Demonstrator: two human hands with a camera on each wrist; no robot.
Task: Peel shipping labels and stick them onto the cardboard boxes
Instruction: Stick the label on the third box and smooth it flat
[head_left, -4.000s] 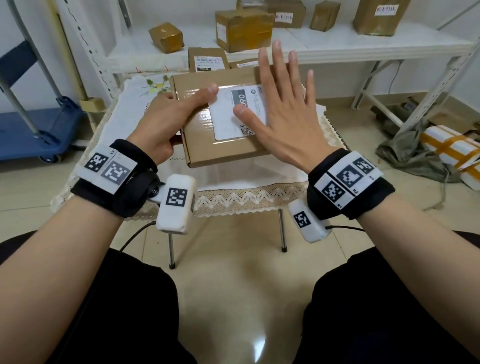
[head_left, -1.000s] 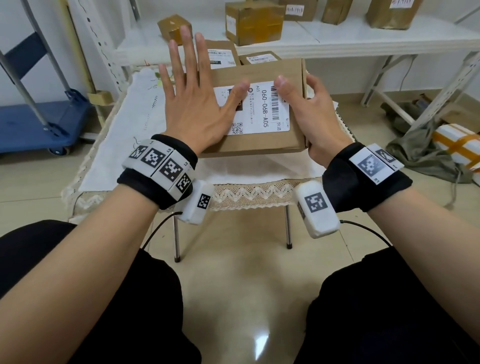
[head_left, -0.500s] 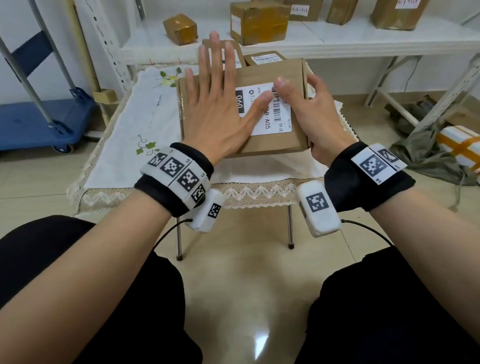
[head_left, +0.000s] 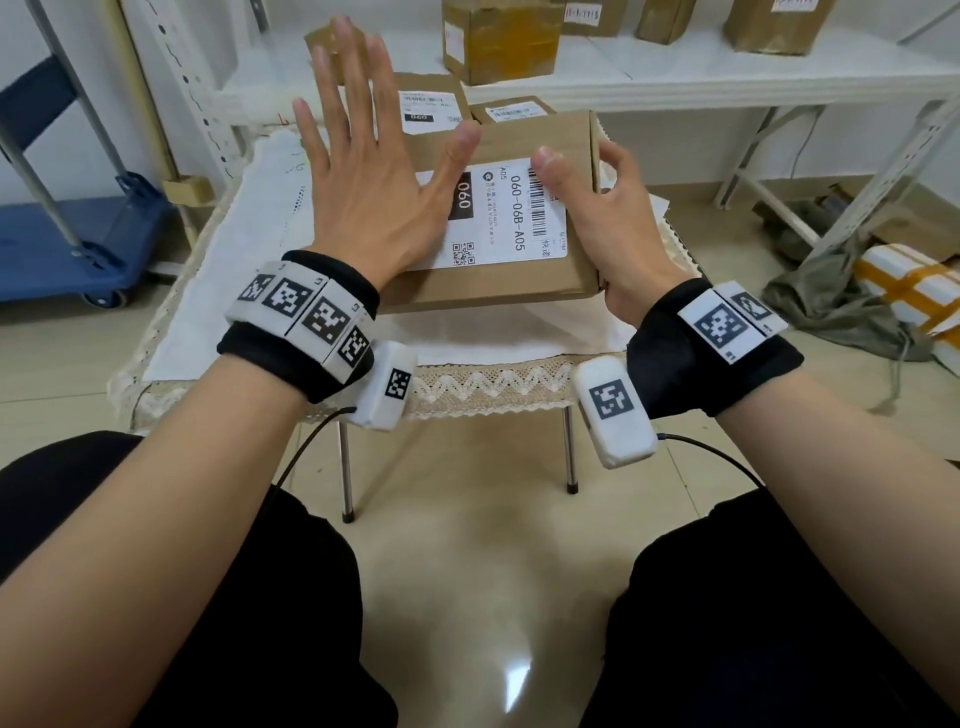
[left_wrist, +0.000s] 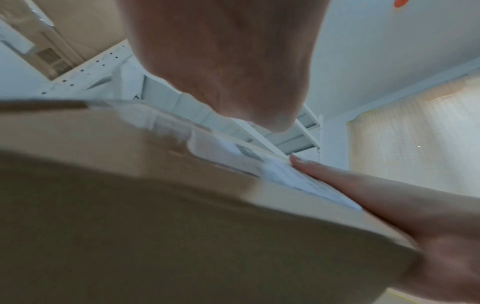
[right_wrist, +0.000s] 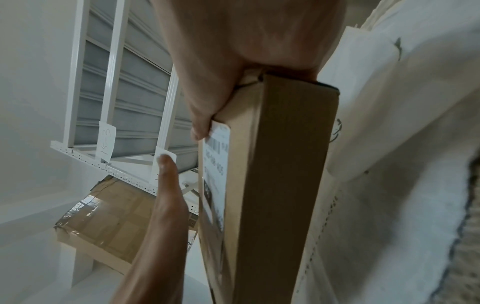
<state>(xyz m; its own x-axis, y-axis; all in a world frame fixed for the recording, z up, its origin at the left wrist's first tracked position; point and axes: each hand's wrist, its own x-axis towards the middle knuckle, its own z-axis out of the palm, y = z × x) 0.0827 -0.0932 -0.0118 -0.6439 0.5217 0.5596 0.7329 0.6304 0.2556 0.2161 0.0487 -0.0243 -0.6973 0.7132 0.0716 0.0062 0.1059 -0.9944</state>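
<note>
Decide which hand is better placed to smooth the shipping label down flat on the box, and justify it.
Left. The left hand is open and flat above the shipping label, free to press. The right hand grips the cardboard box at its right edge, steadying it.

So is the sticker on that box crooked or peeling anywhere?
Nothing stands out. The label lies flat and square on the box, with no lifted corners showing. The left hand covers its left end, so that part can't be checked. The right hand grips the box's right edge.
</note>
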